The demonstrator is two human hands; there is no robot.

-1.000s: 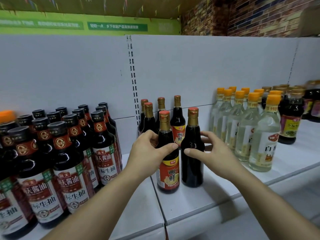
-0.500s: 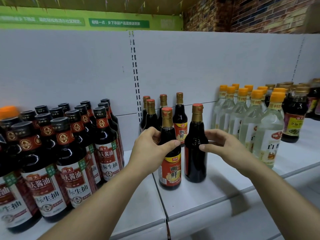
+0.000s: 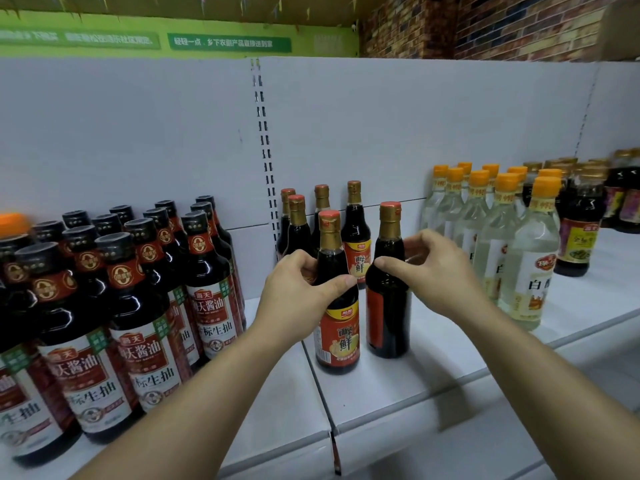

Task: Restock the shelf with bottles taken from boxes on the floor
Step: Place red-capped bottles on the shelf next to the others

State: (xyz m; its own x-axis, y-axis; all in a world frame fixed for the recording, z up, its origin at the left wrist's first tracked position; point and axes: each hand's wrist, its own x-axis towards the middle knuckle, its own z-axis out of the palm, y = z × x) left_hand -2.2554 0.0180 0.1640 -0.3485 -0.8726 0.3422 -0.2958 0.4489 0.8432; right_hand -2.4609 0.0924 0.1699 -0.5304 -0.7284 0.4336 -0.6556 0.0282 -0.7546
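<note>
The red-label bottle [image 3: 338, 330] stands upright at the centre of the white shelf [image 3: 398, 389], and the left hand [image 3: 301, 292] grips its shoulder. At its 3 o'clock the right hand [image 3: 436, 268] grips the turned bottle [image 3: 388, 313], whose label is mostly hidden. Like bottles [image 3: 355, 230] stand at 12 o'clock. The black-capped soy bottles [image 3: 145, 306] at 9 o'clock are cut off by the edge. Clear orange-capped bottles [image 3: 530, 258] stand farther out at 3, with a brick wall [image 3: 502, 26] at 1.

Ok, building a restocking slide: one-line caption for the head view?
Left hand grips the label-forward sauce bottle, right hand grips the turned-away sauce bottle, both upright on the white shelf.
</note>
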